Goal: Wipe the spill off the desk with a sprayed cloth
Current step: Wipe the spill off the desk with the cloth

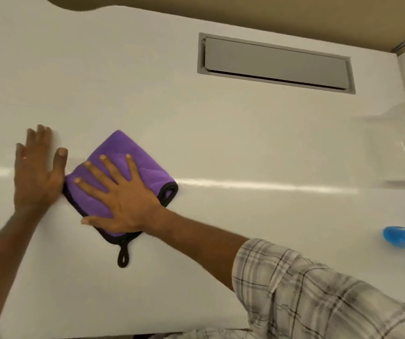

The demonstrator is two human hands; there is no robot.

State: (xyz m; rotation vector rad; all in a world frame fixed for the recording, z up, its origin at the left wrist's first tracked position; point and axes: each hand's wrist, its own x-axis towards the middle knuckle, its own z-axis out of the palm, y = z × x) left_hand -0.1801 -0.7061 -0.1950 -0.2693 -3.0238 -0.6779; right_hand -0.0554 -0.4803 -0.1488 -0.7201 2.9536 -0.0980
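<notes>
Purple folded cloth (120, 177) w/ black edging lies flat on white desk (221, 143), R hand (123, 199) pressed on top w/ fingers spread flat, L hand (37, 172) palm-down, fingers open, on desk touching cloth's left edge; blue object (404, 237) blurred at right edge.

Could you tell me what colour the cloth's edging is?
Black, with a black hanging loop; head view.

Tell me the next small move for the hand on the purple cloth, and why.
Probably slide the right hand and the folded purple cloth across the white desk, pressing down. The palm lies flat on the cloth, the left hand braces beside it, and no spill is discernible here.
</notes>
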